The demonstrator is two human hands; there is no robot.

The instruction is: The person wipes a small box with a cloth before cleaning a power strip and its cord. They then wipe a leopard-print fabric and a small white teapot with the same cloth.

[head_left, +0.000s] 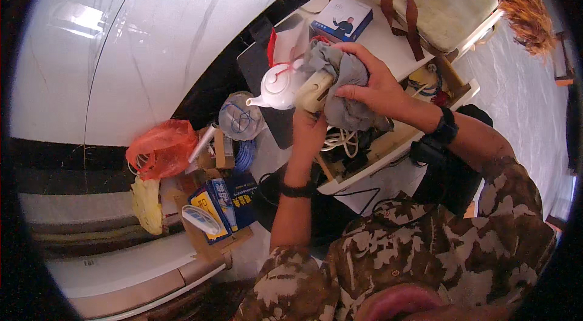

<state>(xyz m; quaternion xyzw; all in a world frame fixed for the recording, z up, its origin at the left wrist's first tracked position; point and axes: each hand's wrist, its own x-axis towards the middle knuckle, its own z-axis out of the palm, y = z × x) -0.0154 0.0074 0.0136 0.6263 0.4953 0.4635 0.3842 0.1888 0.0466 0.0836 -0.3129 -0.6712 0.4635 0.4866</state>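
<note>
My left hand (310, 124) grips a cream plastic object (315, 90) from below. It is small, with a slot in its side, and its exact kind cannot be told. A bunched grey cloth (350, 111) is in my right hand (374, 76), pressed around the far and right sides of the object. Just left of the object, a white teapot (277, 86) with a red cord stands on a dark flat board (254, 64). Under my hands is a pulled-out drawer (382, 157) holding white cable coils (342, 140) and other dark items.
A white-and-blue box (342, 18) lies on the white tabletop. Lower left are a clear round container (240, 116), a red plastic bag (161, 150) and a carton (196, 230) with boxed goods. A stool-like padded seat (455, 11) and a brown feather duster (517, 2) are upper right.
</note>
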